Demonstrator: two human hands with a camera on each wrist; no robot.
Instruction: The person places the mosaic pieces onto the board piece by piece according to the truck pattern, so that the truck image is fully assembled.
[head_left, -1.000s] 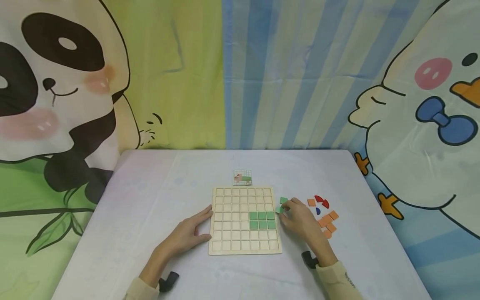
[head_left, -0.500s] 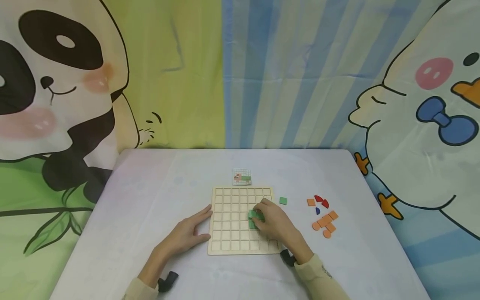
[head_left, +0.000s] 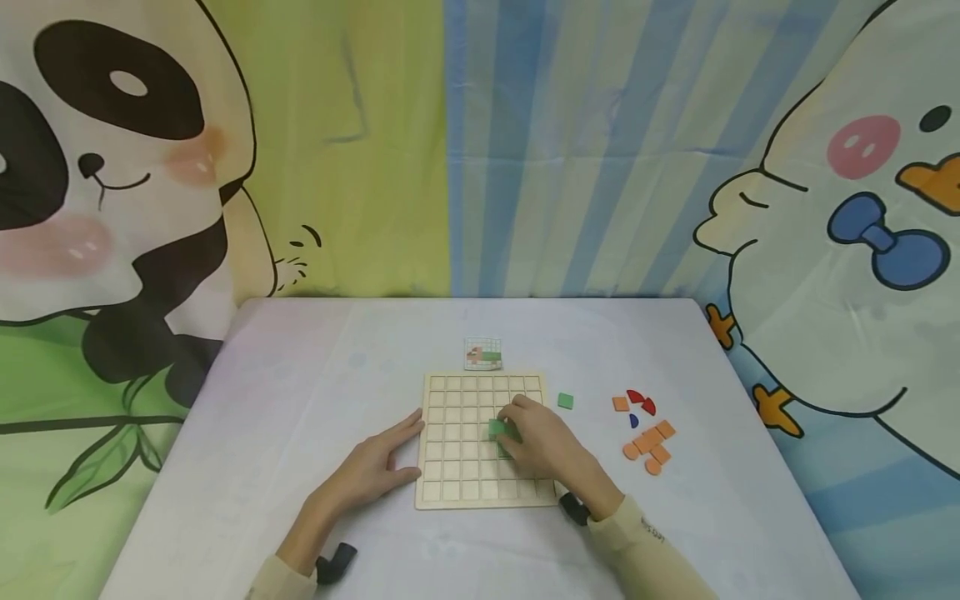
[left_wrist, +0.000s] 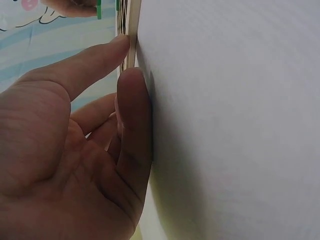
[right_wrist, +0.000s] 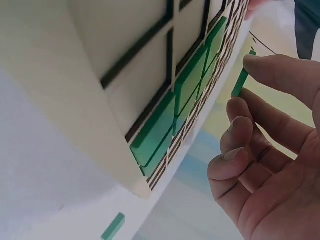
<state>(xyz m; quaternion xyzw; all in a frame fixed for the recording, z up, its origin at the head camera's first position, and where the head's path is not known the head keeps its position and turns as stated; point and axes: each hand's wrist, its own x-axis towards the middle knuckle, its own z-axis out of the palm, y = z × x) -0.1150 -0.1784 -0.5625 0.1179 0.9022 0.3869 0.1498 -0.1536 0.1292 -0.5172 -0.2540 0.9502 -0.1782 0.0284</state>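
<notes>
A pale wooden grid board (head_left: 457, 492) lies on the white table. My right hand (head_left: 546, 440) is over its right half, pinching a green square tile (right_wrist: 241, 81) between thumb and index finger; in the right wrist view that tile is held apart from the board. Several green tiles (right_wrist: 156, 125) sit in the board's cells, mostly covered by the right hand in the head view. My left hand (head_left: 366, 468) touches the board's left edge with its fingertips and thumb, fingers extended. The left wrist view shows the thumb (left_wrist: 102, 57) against the board's side (left_wrist: 134, 20).
One loose green tile (head_left: 566, 401) lies right of the board. Farther right are orange squares (head_left: 647, 441), orange rounded pieces (head_left: 653, 467), red wedges (head_left: 634, 396) and a blue half-round piece (head_left: 633, 421). A small picture card (head_left: 483, 354) stands behind the board.
My right hand has taken a green tile from beside the board and carried it left over the grid, then slightly farther left. The left hand has stayed in place.
</notes>
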